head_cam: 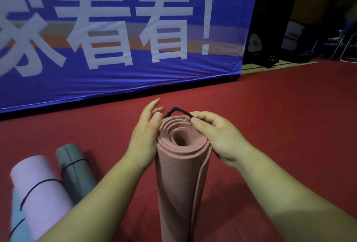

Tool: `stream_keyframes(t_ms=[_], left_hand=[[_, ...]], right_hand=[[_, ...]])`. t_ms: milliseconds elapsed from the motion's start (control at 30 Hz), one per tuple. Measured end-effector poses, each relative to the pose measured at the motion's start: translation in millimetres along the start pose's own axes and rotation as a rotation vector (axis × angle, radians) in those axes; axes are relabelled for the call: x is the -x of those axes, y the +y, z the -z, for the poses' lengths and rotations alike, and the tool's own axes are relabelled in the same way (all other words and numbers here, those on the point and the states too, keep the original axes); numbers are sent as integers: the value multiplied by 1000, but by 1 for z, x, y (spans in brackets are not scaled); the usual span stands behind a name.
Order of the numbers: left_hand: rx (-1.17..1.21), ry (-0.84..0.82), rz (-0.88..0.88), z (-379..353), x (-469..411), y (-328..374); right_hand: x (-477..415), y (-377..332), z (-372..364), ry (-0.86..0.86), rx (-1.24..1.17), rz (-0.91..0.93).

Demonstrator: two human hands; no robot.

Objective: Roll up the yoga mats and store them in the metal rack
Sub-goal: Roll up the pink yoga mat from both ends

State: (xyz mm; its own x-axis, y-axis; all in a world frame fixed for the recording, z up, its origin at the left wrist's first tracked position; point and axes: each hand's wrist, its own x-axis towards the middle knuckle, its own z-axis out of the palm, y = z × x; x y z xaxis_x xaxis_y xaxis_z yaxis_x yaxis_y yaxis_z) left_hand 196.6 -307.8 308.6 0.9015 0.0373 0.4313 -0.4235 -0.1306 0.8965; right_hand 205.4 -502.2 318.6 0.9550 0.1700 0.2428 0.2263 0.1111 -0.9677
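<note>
Mat (179, 174) against left hand (144, 135); right hand (218, 137) pinches band (177, 110).

The big blue banner (222, 16) carries large white Chinese characters: 看看 followed by an exclamation mark. Before them is one more character, cut off at the left edge. White print on the dark boxes (293, 35) at far right is too blurred to read.

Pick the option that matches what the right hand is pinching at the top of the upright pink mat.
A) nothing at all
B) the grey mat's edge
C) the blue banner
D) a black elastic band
D: the right hand pinches the black elastic band, which arches over the top of the upright pink yoga mat.
</note>
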Motion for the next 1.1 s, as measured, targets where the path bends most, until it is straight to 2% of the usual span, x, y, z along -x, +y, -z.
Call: stream_keyframes(t_ms=[100, 200, 367, 500, 867, 967, 1033, 1100], left_hand=[[83, -52, 31, -2, -1, 1], [6, -64, -2, 1, -6, -2], [-34, 45, -92, -4, -7, -2], [-57, 101, -92, -5, -8, -2], [-375, 307, -172, -11, -2, 3], [-368, 215, -197, -14, 3, 5], [-346, 13, -187, -14, 10, 5], [-441, -177, -179, -16, 15, 6]], right_hand=[[-6, 2, -1, -9, -10, -4], [-8, 6, 0, -21, -15, -5], [-10, 6, 3, -28, -24, 15], [-12, 6, 3, -23, -16, 33], [-14, 7, 8, 56, -39, 58], [-14, 7, 12, 103, -48, 53], [-17, 10, 18, 164, -52, 61], [-18, 11, 23, 225, -68, 59]])
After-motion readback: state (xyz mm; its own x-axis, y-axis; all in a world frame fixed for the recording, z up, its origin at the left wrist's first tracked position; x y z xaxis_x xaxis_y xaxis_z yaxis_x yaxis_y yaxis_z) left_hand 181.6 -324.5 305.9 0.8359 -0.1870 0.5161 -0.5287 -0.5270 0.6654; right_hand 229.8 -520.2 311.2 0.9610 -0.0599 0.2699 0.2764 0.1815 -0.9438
